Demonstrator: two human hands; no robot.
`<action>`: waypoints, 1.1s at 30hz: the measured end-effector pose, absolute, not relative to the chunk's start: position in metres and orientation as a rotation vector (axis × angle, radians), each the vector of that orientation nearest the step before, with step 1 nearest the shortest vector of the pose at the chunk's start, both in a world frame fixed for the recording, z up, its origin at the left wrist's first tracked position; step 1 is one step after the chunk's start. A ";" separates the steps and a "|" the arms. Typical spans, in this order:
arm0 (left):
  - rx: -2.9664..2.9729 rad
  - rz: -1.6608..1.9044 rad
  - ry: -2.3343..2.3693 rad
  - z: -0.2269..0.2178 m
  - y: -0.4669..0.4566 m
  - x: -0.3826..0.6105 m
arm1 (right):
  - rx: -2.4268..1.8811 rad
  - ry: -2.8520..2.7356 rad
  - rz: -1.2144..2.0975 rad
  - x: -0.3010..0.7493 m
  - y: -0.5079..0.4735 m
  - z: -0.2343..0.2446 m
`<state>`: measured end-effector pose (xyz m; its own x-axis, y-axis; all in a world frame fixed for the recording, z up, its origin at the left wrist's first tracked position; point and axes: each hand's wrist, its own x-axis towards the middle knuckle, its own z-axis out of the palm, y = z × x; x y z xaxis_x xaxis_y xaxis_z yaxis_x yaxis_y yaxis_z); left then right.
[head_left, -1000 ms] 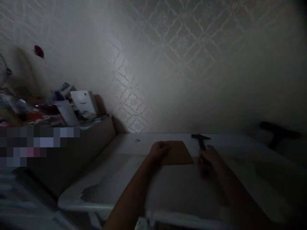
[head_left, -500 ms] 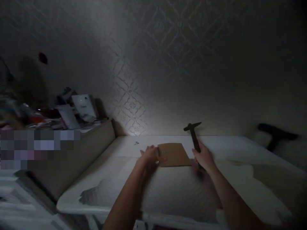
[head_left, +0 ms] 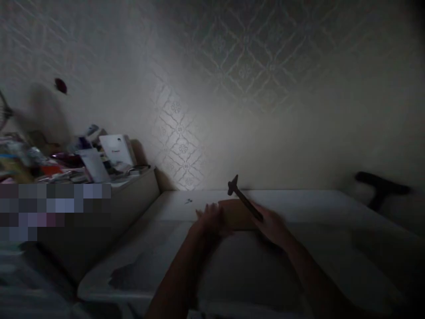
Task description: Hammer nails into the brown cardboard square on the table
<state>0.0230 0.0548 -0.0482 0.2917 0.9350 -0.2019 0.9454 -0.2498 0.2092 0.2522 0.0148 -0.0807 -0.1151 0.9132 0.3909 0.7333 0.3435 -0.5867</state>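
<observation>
A flat brown board (head_left: 234,215), perhaps cardboard or wood, lies on the white table. At its left edge is my left hand (head_left: 210,220), closed on that side, with the thumb over the top face. The dim light blurs whatever is under those fingers. My right hand (head_left: 270,223) grips a hammer (head_left: 245,199) by its dark handle, above the board's right part. The hammer's head points up and left, raised over the board's far edge. Left of the board, a few small dark pieces (head_left: 188,201), like nails, lie on the tabletop.
The white table (head_left: 166,206) meets a patterned wall (head_left: 199,110) at the back. On the left, a higher cabinet (head_left: 133,195) carries a white box (head_left: 117,149) and much clutter. A dark T-shaped object (head_left: 381,184) stands at the right edge.
My right hand has moved left with the hammer, whose head has swung leftward over the board. My left hand stays at the board's left edge. The table looks darker now.
</observation>
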 end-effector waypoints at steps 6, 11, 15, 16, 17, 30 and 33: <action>2.305 0.112 1.795 -0.057 0.059 0.023 | -1.431 -1.899 0.358 0.253 0.015 -0.083; 2.331 0.215 1.877 -0.062 0.063 0.024 | -1.389 -1.889 0.410 0.246 0.013 -0.082; 2.305 0.221 1.869 -0.063 0.063 0.025 | -1.411 -1.867 0.414 0.241 0.012 -0.082; 2.300 0.221 1.868 -0.063 0.063 0.025 | -1.413 -1.868 0.413 0.240 0.013 -0.083; 2.296 0.219 1.866 -0.063 0.063 0.025 | -1.415 -1.871 0.410 0.240 0.014 -0.084; 2.278 0.189 1.865 -0.067 0.067 0.024 | -1.330 -1.879 0.439 0.240 0.019 -0.091; 2.276 0.194 1.860 -0.066 0.066 0.025 | -1.314 -1.861 0.448 0.241 0.019 -0.091</action>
<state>0.0250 0.0660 -0.0665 0.2015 0.9792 -0.0217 0.9536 -0.1911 0.2325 0.2407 0.0193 -0.0914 -0.1435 0.9042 0.4023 0.6220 0.3986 -0.6740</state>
